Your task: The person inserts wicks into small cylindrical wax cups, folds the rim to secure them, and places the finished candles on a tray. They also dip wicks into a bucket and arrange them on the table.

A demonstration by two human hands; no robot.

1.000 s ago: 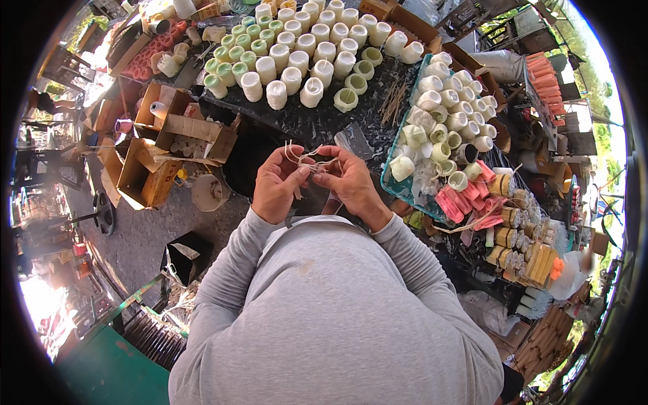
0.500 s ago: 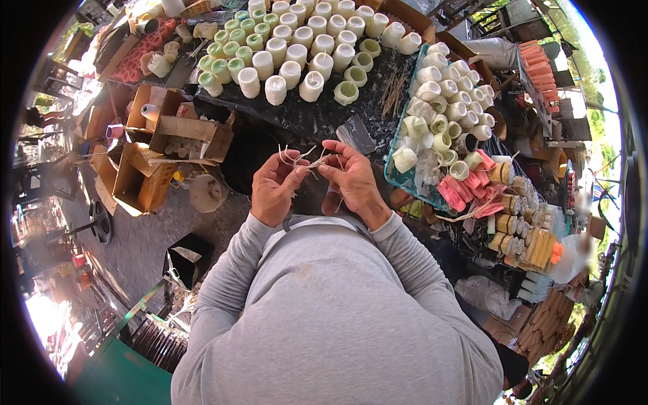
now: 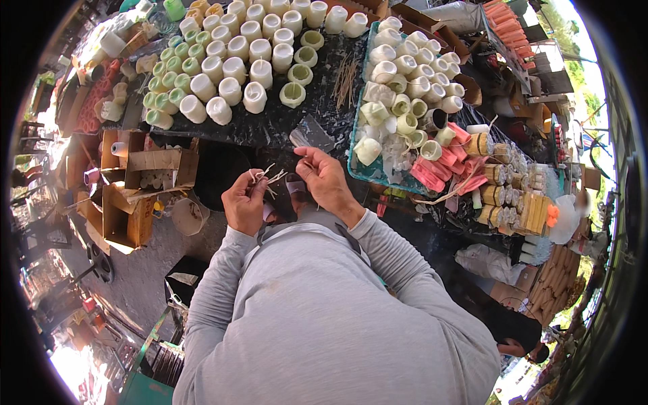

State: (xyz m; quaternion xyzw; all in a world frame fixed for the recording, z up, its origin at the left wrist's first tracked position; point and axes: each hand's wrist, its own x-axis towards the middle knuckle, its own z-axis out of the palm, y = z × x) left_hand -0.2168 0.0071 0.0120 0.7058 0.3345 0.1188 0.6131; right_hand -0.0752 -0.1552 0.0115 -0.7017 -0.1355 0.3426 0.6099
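My left hand [image 3: 244, 208] is closed, pinching a small bunch of short white candle wicks [image 3: 272, 177] that stick out past the thumb and fingertips. Just to its right and slightly higher, my right hand [image 3: 331, 187] is held apart from the bunch. Thumb and forefinger are pressed together there; whatever lies between them is too small to make out. Beyond both hands, rows of white candles [image 3: 235, 69] and pale green candles [image 3: 174, 65] stand on a black-covered table [image 3: 270, 128].
A teal tray [image 3: 352, 145] on the right holds hollow wax cups and pink wax pieces [image 3: 428, 174]. Thin sticks [image 3: 346, 79] lie beside it. Cardboard boxes [image 3: 128, 219] and a white bucket [image 3: 191, 214] stand at left. Another person [image 3: 520, 337] is at lower right.
My hands have drawn apart; the right no longer meets the strands held by the left. The view has shifted, so the table and tray appear farther left.
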